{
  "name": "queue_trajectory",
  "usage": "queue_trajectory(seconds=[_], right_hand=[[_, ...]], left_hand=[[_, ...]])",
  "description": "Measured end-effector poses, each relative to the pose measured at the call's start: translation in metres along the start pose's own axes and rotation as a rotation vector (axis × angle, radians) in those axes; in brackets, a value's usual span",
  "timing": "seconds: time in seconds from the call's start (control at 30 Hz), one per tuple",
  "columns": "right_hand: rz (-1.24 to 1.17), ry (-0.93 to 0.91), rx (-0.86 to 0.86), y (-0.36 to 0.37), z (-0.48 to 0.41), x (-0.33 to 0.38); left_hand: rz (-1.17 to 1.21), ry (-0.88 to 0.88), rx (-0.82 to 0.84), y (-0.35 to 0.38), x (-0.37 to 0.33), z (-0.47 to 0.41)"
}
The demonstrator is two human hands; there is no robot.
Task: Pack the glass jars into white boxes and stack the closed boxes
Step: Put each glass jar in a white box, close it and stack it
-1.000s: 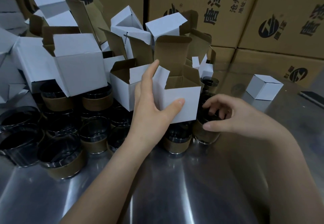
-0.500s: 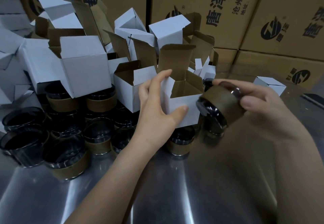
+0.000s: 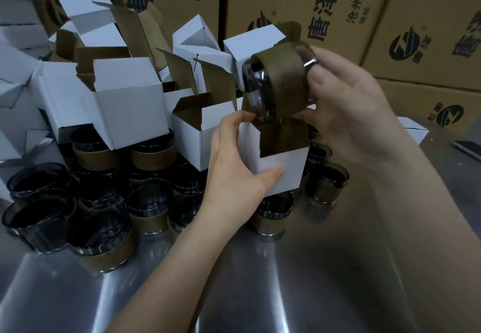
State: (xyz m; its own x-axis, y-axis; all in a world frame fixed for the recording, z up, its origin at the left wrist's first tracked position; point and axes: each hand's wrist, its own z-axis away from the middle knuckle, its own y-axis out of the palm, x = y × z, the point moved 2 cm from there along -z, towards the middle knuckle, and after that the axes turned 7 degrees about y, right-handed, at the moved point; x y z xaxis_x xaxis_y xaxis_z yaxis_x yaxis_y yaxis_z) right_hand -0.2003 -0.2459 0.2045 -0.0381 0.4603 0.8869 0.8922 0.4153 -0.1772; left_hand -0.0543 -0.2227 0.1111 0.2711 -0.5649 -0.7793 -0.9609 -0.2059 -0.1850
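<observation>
Brown cartons (image 3: 299,7) read "唐泽"; right hand (image 3: 346,113) grips jar (image 3: 276,82), left hand (image 3: 234,166) grips box (image 3: 283,168).

Bare steel table (image 3: 260,293) lies open in front; jars (image 3: 104,215) and open boxes (image 3: 130,103) crowd behind.

Steel table (image 3: 260,293), brown cartons (image 3: 286,7) behind.

The left hand (image 3: 234,173) wraps the near-left corner of the open white box (image 3: 283,171), thumb flat across its front face, fingers curled over the top edge on the box's left side. Its bare forearm runs down from the box toward the lower left. The right hand (image 3: 346,113) is raised just above and to the right of the box, fingers closed around a jar (image 3: 278,82) tipped on its side over the box's opening. The right forearm slopes away to the box's lower right.
</observation>
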Motion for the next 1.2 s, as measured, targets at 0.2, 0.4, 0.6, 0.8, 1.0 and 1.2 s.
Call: queue_trajectory(seconds=[0.2,0.4,0.6,0.8,1.0,1.2], right_hand=[[0.168,0.051,-0.049,-0.011,0.004,-0.001],[0.428,0.055,-0.019,-0.015,0.004,0.012],[0.534,0.081,-0.008,-0.012,0.005,0.017],[0.774,0.12,0.025,-0.011,0.0,0.022],[0.991,0.153,0.04,0.003,-0.006,0.015],[1.152,0.231,0.071,0.013,-0.011,0.012]], left_hand=[[0.004,0.005,0.017,0.0,0.0,0.0],[0.018,-0.017,0.027,0.001,0.001,0.0],[0.018,-0.018,0.021,0.002,0.003,0.0],[0.006,-0.02,0.029,0.003,0.005,-0.001],[0.013,-0.022,0.03,0.003,0.008,0.0],[0.003,-0.022,0.033,0.003,0.008,0.0]])
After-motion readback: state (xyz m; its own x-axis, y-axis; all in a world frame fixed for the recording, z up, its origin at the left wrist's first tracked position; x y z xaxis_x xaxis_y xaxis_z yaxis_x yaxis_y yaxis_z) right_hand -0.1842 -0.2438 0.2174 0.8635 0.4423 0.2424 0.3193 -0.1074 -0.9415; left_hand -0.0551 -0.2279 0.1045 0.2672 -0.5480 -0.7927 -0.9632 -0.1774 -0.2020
